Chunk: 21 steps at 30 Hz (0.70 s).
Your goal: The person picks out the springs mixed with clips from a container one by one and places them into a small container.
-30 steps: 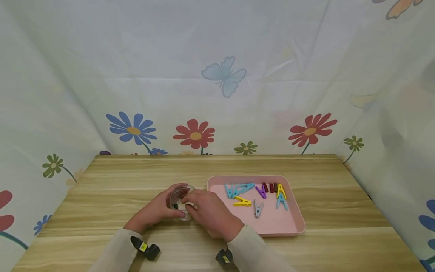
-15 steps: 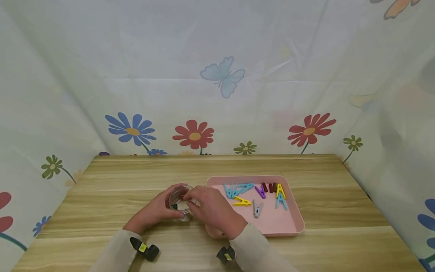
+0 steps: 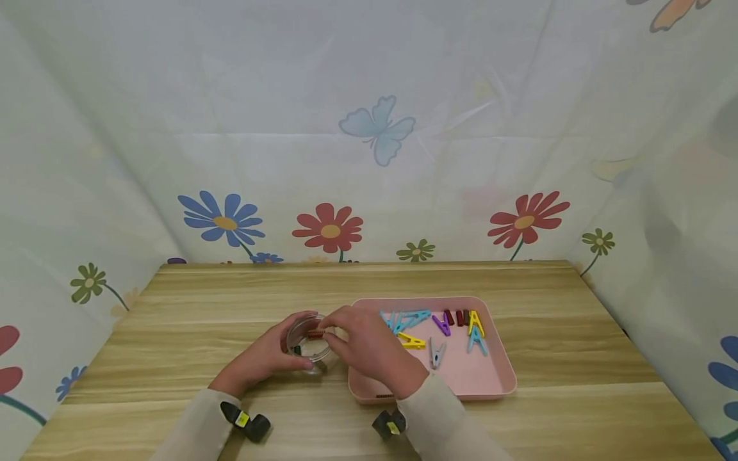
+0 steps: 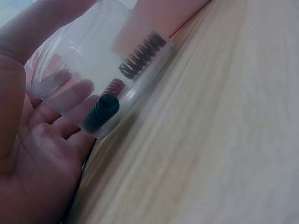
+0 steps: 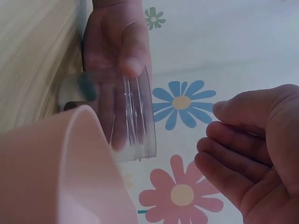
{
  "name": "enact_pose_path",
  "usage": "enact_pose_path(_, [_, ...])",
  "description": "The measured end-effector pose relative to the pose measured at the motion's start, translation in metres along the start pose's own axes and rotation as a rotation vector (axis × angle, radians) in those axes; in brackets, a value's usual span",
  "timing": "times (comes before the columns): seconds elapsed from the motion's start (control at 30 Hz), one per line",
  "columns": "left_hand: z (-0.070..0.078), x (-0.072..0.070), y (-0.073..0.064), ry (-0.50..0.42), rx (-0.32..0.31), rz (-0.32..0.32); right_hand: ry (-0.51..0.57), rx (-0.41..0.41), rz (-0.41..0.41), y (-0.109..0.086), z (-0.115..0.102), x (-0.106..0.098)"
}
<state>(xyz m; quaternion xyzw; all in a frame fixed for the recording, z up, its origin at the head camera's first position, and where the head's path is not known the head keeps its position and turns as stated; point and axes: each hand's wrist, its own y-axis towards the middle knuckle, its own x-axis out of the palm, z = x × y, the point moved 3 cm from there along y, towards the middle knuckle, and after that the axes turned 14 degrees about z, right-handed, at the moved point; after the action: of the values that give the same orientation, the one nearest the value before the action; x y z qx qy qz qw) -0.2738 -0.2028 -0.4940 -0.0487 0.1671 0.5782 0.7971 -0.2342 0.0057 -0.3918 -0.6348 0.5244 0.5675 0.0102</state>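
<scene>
My left hand [image 3: 266, 351] grips a clear plastic jar [image 3: 311, 356], thumb on the near side and fingers round the far side. Through its wall in the left wrist view show a dark green spring [image 4: 102, 112], a small red spring [image 4: 114, 87] and a dark brown spring [image 4: 142, 55]. In the head view a reddish-brown spring [image 3: 315, 334] shows inside the jar's mouth. My right hand [image 3: 369, 342] is just right of the jar's rim; the right wrist view shows its fingers loosely bent, with nothing between thumb and fingers.
A pink tray [image 3: 467, 384] stands to the right, partly behind my right hand. In it lie blue, yellow, purple and grey clothespins [image 3: 437, 353] and several dark red and brown springs [image 3: 459, 318]. A dark spring [image 3: 385, 396] lies along its near edge. Flowered cloth [image 3: 265, 160] walls the wooden table.
My right hand has drawn back from the jar's mouth to the right, letting go of the reddish-brown spring, which now shows inside the jar. The left hand and jar have stayed put.
</scene>
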Motion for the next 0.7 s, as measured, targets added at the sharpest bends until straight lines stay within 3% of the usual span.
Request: enact_pose_path(0.7, [-0.0005,-0.0006,-0.0007,-0.002,-0.035,0.000,0.023,0.035,0.074,0.0007,0.0066,-0.0095])
